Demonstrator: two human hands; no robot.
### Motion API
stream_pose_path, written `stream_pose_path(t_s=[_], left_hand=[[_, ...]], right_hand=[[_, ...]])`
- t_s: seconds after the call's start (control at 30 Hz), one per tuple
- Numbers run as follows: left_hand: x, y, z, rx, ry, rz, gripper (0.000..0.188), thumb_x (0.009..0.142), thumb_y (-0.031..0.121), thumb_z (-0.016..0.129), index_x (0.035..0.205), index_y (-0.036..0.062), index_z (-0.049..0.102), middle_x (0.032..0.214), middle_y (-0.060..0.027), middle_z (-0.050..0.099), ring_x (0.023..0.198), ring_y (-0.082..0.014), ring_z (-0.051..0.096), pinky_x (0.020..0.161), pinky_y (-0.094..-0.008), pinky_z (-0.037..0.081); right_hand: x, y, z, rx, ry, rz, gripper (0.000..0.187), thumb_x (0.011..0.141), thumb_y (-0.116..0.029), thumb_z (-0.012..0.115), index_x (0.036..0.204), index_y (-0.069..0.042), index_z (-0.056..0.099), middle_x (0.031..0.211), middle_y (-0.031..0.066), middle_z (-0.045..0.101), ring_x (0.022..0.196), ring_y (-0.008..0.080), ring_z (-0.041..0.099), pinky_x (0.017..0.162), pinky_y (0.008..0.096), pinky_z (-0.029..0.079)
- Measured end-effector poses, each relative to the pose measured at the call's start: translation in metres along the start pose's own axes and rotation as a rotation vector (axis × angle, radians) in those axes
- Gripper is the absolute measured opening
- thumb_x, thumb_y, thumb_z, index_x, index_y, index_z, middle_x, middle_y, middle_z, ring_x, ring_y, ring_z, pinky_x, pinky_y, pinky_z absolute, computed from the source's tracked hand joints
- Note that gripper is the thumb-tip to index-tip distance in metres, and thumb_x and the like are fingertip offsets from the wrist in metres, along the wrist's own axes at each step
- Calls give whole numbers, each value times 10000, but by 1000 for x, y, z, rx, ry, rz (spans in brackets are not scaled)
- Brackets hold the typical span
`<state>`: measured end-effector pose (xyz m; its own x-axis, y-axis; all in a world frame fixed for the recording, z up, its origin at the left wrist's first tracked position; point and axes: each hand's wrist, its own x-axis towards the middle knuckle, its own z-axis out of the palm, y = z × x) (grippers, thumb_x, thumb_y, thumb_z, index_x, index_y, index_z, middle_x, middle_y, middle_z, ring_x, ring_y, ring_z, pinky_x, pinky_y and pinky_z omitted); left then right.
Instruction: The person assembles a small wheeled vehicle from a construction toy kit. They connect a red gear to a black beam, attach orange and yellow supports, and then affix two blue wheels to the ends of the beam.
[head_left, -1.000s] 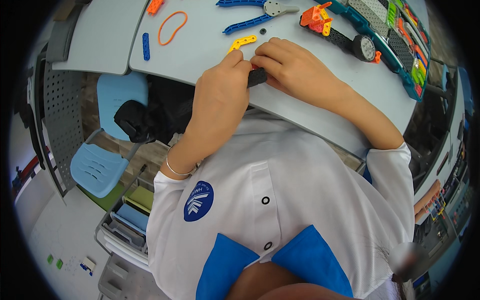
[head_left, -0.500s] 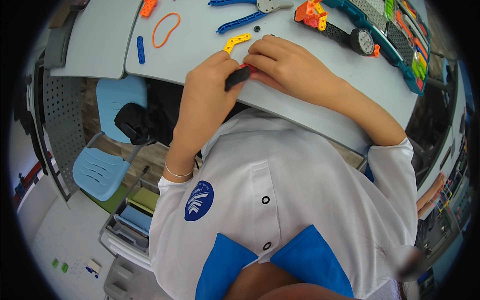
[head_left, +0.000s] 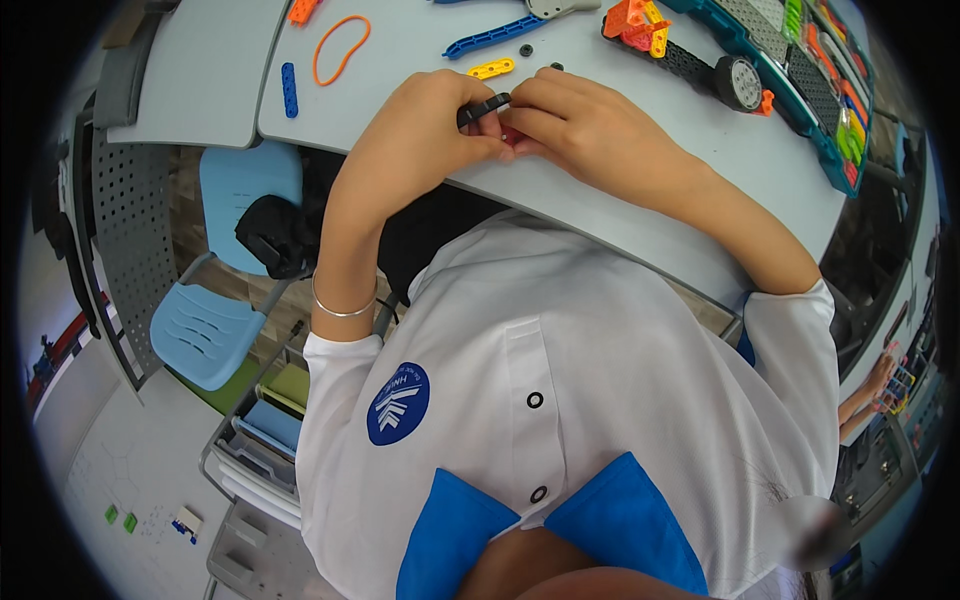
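Note:
Over the table's near edge, my two hands meet. My left hand (head_left: 425, 135) is closed, with a dark, flat building piece (head_left: 484, 109) sticking out between its fingers. My right hand (head_left: 600, 130) pinches a small red building piece (head_left: 510, 136), mostly covered by fingers of both hands. Whether the dark and red pieces are joined, I cannot tell. Just beyond the fingers lies a yellow beam with holes (head_left: 491, 69), partly hidden by my left hand. A small black ring (head_left: 526, 50) rests near it.
Farther left lie a blue beam (head_left: 289, 90) and an orange rubber band (head_left: 341, 50). Blue-handled pliers (head_left: 497, 36) are at the far edge of view. To the right stand a wheeled assembly (head_left: 690, 75) and a teal parts tray (head_left: 800, 115). Light blue chairs (head_left: 207, 330) stand left of the table.
My left hand has turned and lifted its wrist outward to the left. The dark piece is now tilted differently, and my left hand covers more of the yellow beam.

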<state>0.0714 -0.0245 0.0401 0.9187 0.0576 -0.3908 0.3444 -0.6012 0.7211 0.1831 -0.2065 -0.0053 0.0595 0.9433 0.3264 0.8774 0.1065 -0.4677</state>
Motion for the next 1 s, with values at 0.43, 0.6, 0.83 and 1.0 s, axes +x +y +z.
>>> stream_pose_path(t_s=[0.43,0.6,0.83,1.0], left_hand=[[-18,-14,3,-1097,226,204,432,1022,356,579,1138,-59,607,843,32,481,625,-40,370,542,-209,322],[-3,-10,29,-1730,145,419,538,1035,341,328,1346,-93,398,1016,-100,453,785,-149,377,677,-280,355],[5,21,58,-1559,504,203,449,1079,338,333,1283,-15,520,1128,-93,537,1018,-164,508,944,-326,411],[-2,20,64,-1451,588,241,454,1091,376,362,1347,17,470,1195,-54,539,1098,-123,485,975,-311,392]], right_hand=[[13,-6,-34,254,126,48,171,912,-166,661,972,-15,609,945,100,555,842,254,571,786,373,486],[16,-5,-42,534,245,197,140,998,-131,538,1012,6,566,857,101,517,705,213,516,609,318,411],[17,-15,-59,719,152,422,203,1027,-153,542,1016,8,664,842,58,584,646,115,552,591,252,440],[-1,-21,-72,547,152,272,201,995,-172,601,978,-5,712,944,84,646,802,144,619,708,278,485]])
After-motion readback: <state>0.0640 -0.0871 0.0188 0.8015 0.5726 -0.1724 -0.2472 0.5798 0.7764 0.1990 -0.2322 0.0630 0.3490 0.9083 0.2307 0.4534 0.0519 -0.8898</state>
